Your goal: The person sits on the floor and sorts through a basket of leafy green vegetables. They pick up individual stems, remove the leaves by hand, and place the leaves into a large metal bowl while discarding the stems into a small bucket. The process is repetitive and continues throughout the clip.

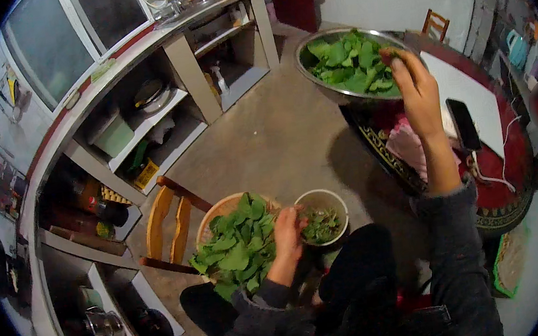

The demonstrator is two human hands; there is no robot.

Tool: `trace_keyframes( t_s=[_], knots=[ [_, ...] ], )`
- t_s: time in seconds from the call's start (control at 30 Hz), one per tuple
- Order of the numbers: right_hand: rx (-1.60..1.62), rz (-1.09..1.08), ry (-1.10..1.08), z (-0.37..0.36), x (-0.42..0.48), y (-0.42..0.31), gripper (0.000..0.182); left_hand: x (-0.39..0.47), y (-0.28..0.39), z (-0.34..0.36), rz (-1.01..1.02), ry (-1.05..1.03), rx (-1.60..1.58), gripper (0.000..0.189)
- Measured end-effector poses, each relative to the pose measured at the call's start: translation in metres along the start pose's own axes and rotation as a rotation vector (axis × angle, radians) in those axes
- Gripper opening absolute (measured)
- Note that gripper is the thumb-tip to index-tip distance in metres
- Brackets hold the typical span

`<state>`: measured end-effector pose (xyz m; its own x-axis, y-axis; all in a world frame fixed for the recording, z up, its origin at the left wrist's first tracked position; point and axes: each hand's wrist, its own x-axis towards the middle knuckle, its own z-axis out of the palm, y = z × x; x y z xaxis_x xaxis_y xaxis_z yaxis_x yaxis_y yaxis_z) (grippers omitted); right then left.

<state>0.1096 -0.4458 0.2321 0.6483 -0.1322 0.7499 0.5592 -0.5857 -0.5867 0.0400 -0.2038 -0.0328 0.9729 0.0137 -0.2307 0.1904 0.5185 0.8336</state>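
Note:
My right hand (412,84) is raised at the right rim of a wide metal basin (305,68). Green leaves (349,61) lie in that basin; something small and dark shows at the fingertips, too blurred to tell what. Lower down, my left hand (288,232) hovers between a woven basket (203,224) heaped with leafy greens (238,250) and a small pale bucket (346,214). Stems and leaf scraps (322,226) lie in the bucket. The left fingers are bent, and whether they hold anything is unclear.
A wooden chair (161,223) stands beside the basket. To the right, a round table with a red top (493,193) bears a smartphone (463,123), a white board (477,92), a pink cloth (407,146) and a white cable (494,181). A counter with open shelves (185,73) curves along the left.

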Motion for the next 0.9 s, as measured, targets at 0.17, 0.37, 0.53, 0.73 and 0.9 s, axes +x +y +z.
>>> trace_keyframes(
  t_s=[0.17,0.37,0.53,0.73,0.9],
  knots=[
    [0.284,0.164,-0.029,0.013,-0.097,0.008,0.024,0.026,-0.061,-0.018,0.002,-0.153,0.512,0.045],
    [0.594,0.7,-0.269,0.063,-0.212,0.047,0.025,-0.005,-0.036,-0.041,-0.008,-0.235,0.662,0.053],
    [1.117,1.141,-0.485,0.089,-0.267,0.074,0.027,-0.03,0.034,-0.06,-0.003,-0.09,0.677,0.036],
    [1.566,1.535,-0.356,0.103,-0.343,0.135,0.036,-0.035,0.088,-0.125,0.095,0.277,0.607,0.027],
    [1.569,1.498,-0.485,0.109,-0.348,0.149,0.042,-0.051,0.095,-0.161,0.242,0.531,0.624,0.027]
  ],
)
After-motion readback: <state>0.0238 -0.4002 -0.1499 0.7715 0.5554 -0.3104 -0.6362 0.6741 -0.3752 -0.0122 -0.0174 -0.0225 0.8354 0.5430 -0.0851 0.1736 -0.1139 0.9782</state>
